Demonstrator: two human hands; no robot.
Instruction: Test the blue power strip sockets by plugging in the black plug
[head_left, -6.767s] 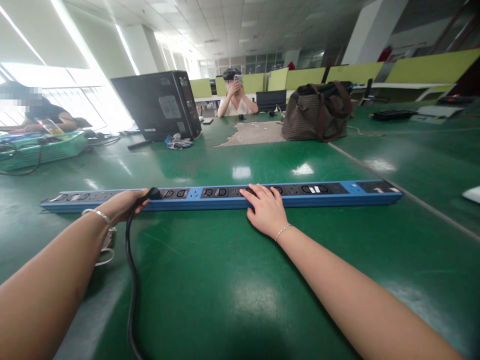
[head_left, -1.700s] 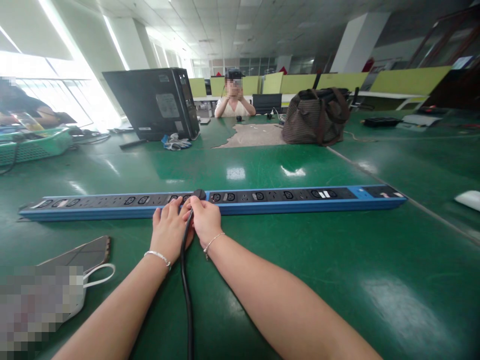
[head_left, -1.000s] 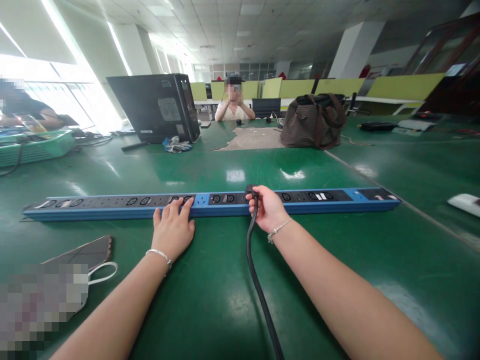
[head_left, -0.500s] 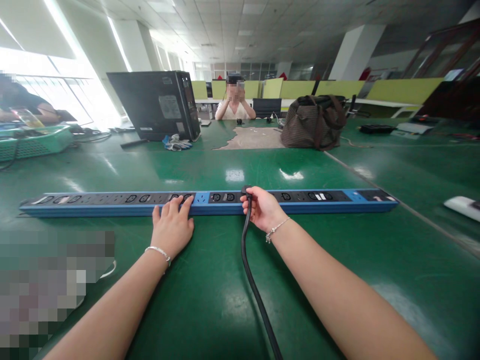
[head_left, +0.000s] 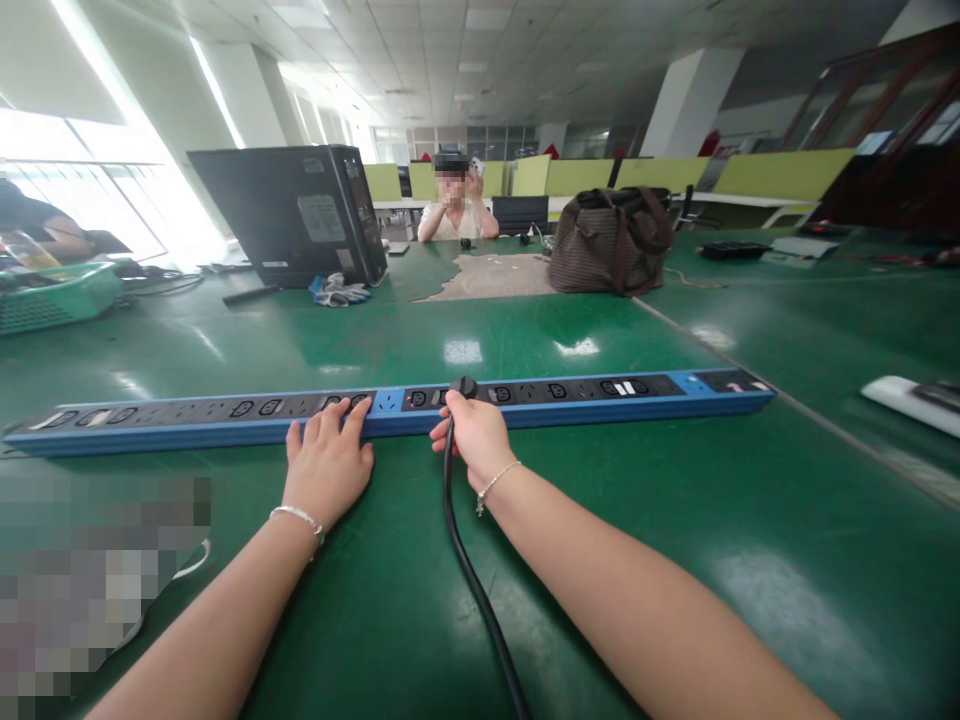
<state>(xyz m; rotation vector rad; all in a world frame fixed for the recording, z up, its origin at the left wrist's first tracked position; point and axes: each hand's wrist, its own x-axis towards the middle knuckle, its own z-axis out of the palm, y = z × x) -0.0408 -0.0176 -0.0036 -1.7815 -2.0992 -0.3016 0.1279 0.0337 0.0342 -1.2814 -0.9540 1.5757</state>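
Observation:
A long blue and black power strip (head_left: pixel 388 402) with rows of sockets lies across the green table. My left hand (head_left: pixel 330 455) rests on its near edge left of the middle, fingers spread over the sockets. Just right of the strip's middle, my right hand (head_left: pixel 480 432) is closed around a black plug (head_left: pixel 465 386). The plug's round face is turned up and away, above the sockets; whether it touches the strip is hidden by my fingers. From the plug a thick black cable (head_left: pixel 466 560) runs down toward the near edge of the view.
Behind the strip stand a black computer case (head_left: pixel 277 215), gloves (head_left: pixel 339 290) and a brown bag (head_left: pixel 611 240). A green basket (head_left: pixel 60 298) is at the left, a white device (head_left: pixel 911 400) at the right. One person (head_left: pixel 459 205) sits opposite, another (head_left: pixel 45 225) at far left.
My right hand has shifted left along the strip with the plug, and the plug's face now shows. My left hand stays on the strip. The whole view has shifted slightly.

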